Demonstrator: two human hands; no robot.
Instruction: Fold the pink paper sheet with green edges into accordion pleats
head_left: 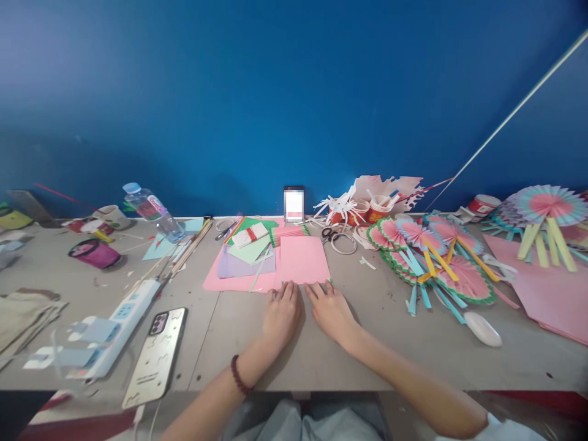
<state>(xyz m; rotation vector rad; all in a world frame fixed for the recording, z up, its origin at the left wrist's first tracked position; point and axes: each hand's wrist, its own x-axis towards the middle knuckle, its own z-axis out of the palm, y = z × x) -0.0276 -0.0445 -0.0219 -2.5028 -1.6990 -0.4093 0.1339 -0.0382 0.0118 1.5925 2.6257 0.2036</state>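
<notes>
A pink paper sheet (pixel 303 258) lies flat on the grey table (pixel 257 343) in front of me. My left hand (pixel 281 312) rests palm down with its fingers stretched out, the fingertips touching the sheet's near edge. My right hand (pixel 329 309) lies beside it, fingers spread flat, also touching that near edge. Neither hand holds anything. Under and to the left of the pink sheet lie lilac and green papers (pixel 248 254) and a folded pink strip with green edge (pixel 289 233).
Finished paper fans (pixel 432 257) pile up at the right, with more pink paper (pixel 551 294). Scissors (pixel 328 233), paper cups (pixel 367 211) and a small screen (pixel 294 203) stand at the back. At the left are a phone (pixel 156 355), power strip (pixel 124 321), bottle (pixel 154 211), sticks (pixel 190 248).
</notes>
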